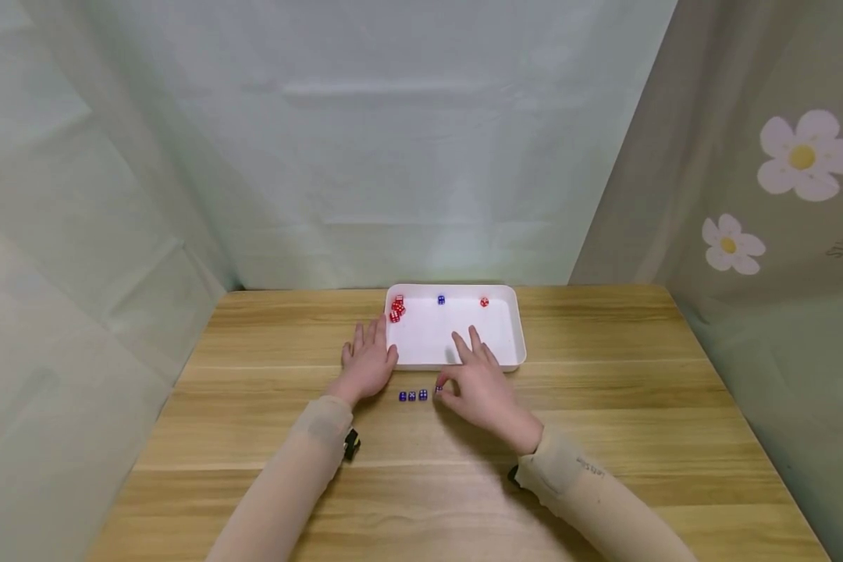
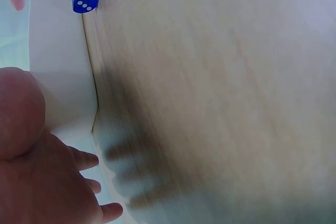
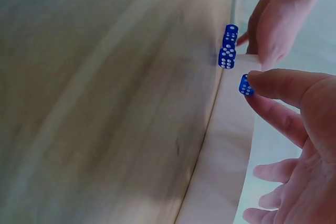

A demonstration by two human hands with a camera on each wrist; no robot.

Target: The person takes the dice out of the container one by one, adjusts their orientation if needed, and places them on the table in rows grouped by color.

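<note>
Between thumb and index finger, my right hand (image 1: 483, 396) pinches a blue die (image 3: 244, 85) with white pips, its other fingers spread. That die is just right of a short row of three blue dice (image 1: 412, 396) on the table, in front of the white tray (image 1: 421, 347). At the tray's left side my left hand (image 1: 368, 368) lies with fingers extended, its fingertips by the rim and nothing in its grasp. Inside the tray, several red dice (image 1: 397, 310) cluster in the far left corner. One blue die (image 1: 441, 300) sits near the back wall, and a single red die (image 1: 484, 302) farther right.
The wooden table (image 1: 604, 390) extends on both sides of the tray. Pale curtains (image 1: 407, 156) hang behind and to the left. On the right is a darker, flower-printed curtain (image 1: 745, 328).
</note>
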